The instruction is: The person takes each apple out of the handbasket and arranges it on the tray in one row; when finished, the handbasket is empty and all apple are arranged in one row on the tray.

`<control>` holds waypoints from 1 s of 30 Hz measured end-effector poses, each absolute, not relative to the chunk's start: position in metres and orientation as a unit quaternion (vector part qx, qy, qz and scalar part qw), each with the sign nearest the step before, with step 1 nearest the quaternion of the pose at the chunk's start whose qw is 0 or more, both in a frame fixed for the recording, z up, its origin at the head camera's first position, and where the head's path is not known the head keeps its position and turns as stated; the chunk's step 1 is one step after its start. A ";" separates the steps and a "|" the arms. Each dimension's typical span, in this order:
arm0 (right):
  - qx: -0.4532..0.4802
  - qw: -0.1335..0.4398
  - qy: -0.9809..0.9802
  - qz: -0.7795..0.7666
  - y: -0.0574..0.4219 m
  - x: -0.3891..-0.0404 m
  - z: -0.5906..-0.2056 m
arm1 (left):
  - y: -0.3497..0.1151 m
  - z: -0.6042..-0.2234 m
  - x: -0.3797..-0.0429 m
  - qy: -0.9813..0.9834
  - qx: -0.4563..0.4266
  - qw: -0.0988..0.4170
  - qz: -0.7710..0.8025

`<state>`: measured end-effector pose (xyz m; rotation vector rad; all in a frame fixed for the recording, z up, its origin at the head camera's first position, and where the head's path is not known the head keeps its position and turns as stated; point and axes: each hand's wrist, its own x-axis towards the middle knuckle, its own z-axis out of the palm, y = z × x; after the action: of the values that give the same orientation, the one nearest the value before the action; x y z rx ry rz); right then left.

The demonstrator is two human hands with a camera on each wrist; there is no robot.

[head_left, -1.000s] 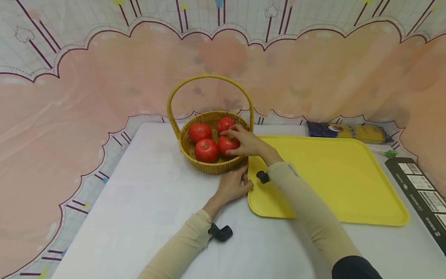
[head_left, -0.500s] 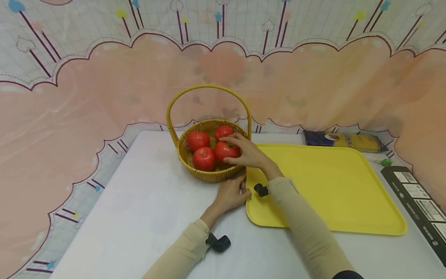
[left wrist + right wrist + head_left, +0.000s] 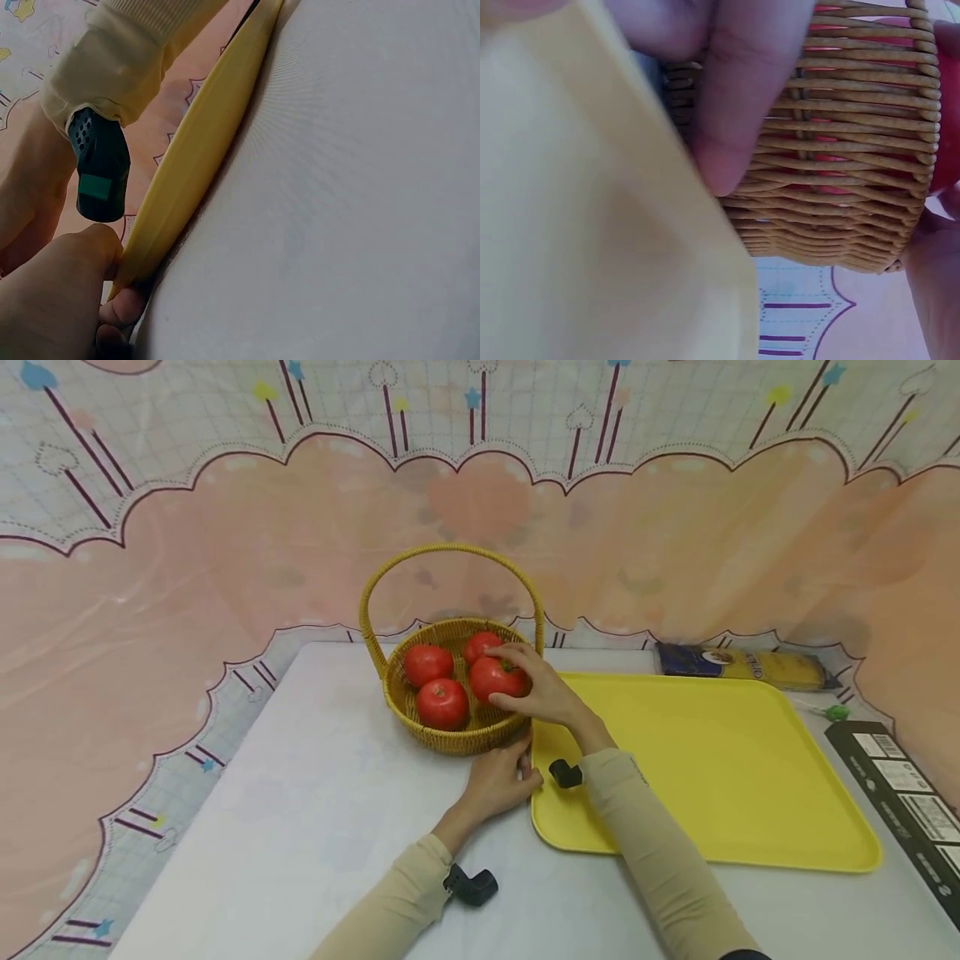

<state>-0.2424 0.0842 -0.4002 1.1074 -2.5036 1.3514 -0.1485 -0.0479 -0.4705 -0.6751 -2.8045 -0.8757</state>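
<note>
A smooth, glossy, rounded red tomato [image 3: 493,680] sits in the right side of the basket [image 3: 459,742], with the fingers and thumb of the right hand [image 3: 546,695] curled round it. The basket is a round bowl of golden-brown woven strands, with a corded rim and a tall arched handle [image 3: 448,547]. Left of the held tomato, in the basket, are the front-left tomato [image 3: 442,704] and the back-left tomato [image 3: 427,665]; the back-right tomato [image 3: 481,647] lies behind it. Just in front of the basket, the left hand [image 3: 497,782] pinches the rim of the tray [image 3: 712,760], a smooth yellow rectangle with rounded corners, right of the basket. Farther right lie a shiny blue-and-yellow packet [image 3: 742,667], a small green item [image 3: 836,713] and a long dark box [image 3: 896,793] with white labels. The table [image 3: 322,810] under the basket is white. Behind the basket hangs a creased peach backdrop [image 3: 300,543] with scalloped white borders, hearts and stars.
</note>
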 end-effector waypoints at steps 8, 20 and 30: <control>0.366 0.041 -0.803 0.469 0.085 -0.239 -0.398 | -0.048 -0.467 -0.150 -0.930 -0.212 0.056 -0.296; 0.342 0.038 -0.785 0.515 0.098 -0.206 -0.371 | -0.044 -0.470 -0.151 -0.927 -0.228 0.065 -0.292; 0.315 0.040 -0.779 0.540 0.111 -0.203 -0.369 | -0.043 -0.469 -0.151 -0.926 -0.226 0.061 -0.296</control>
<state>-0.2033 0.1110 -0.3687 0.9668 -2.3884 1.6552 -0.1509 -0.0432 -0.4687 -0.6846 -2.8014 -0.8955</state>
